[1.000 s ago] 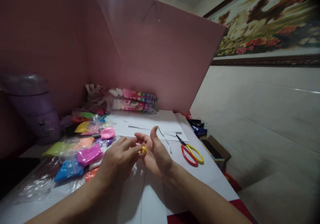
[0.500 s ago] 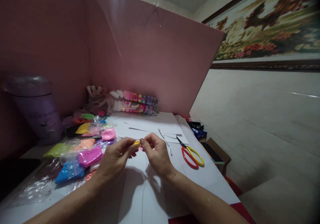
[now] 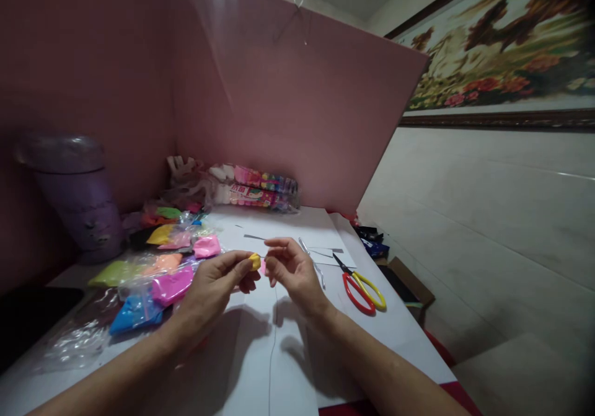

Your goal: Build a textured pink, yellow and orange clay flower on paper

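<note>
Between the thumb and fingers of my left hand [image 3: 214,283] is a small lump of yellow clay [image 3: 254,261], held above the white table. My right hand [image 3: 297,279] is just to the right of the lump, its fingers apart, and nothing shows in its grip. A small pink bit [image 3: 263,267] appears between the two hands; I cannot tell whether it lies on the paper. Past my right hand lies a thin silver tool [image 3: 318,268], partly hidden by the fingers. Scissors [image 3: 362,289] with one red and one yellow handle rest open further right.
Bags of coloured clay, among them a magenta bag [image 3: 171,286] and a blue bag [image 3: 137,312], crowd the left side. A purple tumbler [image 3: 86,211] stands behind them. Packaged clay [image 3: 255,196] lies against the pink partition [image 3: 288,106]. An open cardboard box [image 3: 411,283] sits beyond the right edge.
My right hand has come away from the yellow clay and its fingers have spread. The lump stays in my left hand, now showing more of its surface. The view has shifted slightly.
</note>
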Available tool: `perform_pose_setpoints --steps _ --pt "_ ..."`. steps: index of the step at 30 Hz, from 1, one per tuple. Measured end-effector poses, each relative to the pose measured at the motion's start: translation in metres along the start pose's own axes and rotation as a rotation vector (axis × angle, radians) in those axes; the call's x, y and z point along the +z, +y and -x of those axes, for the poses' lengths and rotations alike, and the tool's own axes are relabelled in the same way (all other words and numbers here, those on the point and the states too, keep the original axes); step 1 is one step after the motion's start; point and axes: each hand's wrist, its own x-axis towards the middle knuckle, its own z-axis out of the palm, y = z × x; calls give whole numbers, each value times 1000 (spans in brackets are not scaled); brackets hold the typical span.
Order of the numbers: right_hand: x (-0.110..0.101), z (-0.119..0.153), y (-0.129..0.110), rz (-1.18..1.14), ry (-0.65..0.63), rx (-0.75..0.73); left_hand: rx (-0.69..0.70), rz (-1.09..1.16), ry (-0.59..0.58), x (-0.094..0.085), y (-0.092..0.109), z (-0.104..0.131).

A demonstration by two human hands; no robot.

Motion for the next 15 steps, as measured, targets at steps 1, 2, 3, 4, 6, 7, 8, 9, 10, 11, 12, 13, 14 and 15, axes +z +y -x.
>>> perform_pose_setpoints --steps 1,2,3,4,6,7,8,9,10,11,12,13,14,15 --pt "0 1 -1 62 -16 -87 -6 13 -5 0 1 0" --pt "0 2 -3 146 -33 -179 -5 22 -14 0 2 0" --pt "1 4 -4 244 -46 -269 -1 29 -25 0 2 1" --pt "1 5 -5 336 -46 -352 3 37 -36 -1 1 1" --pt "1 8 -7 469 -36 -469 -7 72 -57 -2 -2 1" --pt "1 9 -6 499 -36 -500 -24 108 -63 -3 -3 0" --pt "1 9 -6 514 -42 -519 -47 152 -63 -4 -5 0" --pt "1 9 -5 519 -48 -534 -75 197 -63 -4 -6 -1" --pt "1 10 -3 521 -52 -547 -100 231 -64 -5 -6 -2" --pt "1 10 -2 523 -55 -561 -117 251 -70 -6 -6 -2" --pt "1 10 0 524 -57 -573 -127 256 -76 -7 -6 -3" --pt "1 10 1 524 -61 -575 -128 252 -75 -7 -5 -3" --pt "2 11 3 518 -60 -566 -125 240 -70 -7 -3 -3" --pt "2 11 4 510 -51 -549 -120 229 -56 -8 -2 -3"
